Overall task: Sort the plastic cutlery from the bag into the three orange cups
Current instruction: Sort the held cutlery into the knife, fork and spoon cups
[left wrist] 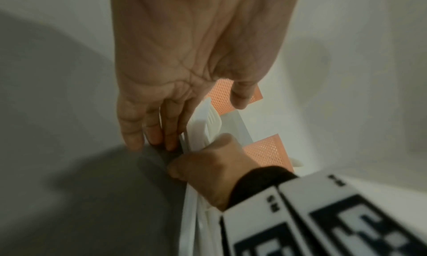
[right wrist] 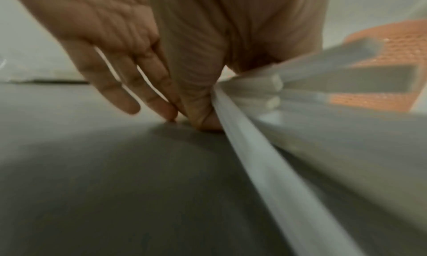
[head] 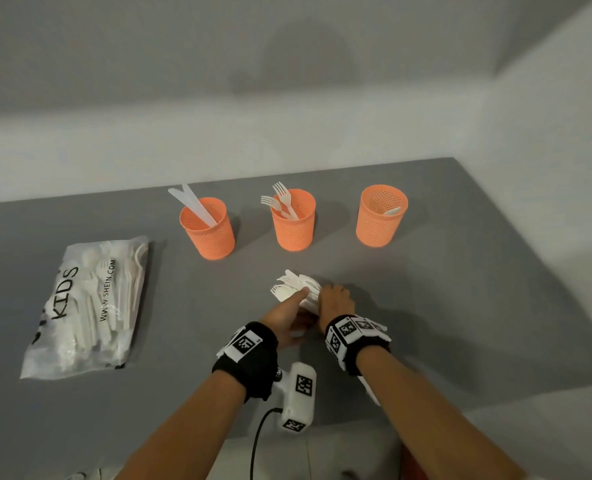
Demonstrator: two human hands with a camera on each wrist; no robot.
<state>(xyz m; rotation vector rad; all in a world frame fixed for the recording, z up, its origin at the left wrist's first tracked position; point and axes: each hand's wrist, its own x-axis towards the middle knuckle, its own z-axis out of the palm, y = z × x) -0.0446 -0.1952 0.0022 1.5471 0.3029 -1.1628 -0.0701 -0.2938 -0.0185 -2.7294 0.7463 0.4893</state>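
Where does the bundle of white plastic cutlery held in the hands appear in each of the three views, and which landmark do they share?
Head: bundle of white plastic cutlery, centre, between left hand and right hand, in front of the middle orange cup.
Left wrist: bundle, centre, fork tines up, right hand gripping it.
Right wrist: blurred handles, right side.
Shared landmark: orange mesh cups, grey table.

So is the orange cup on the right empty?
No, not empty. The right cup stands upright with one white piece inside, below its rim. It looks like a spoon, but it is small.
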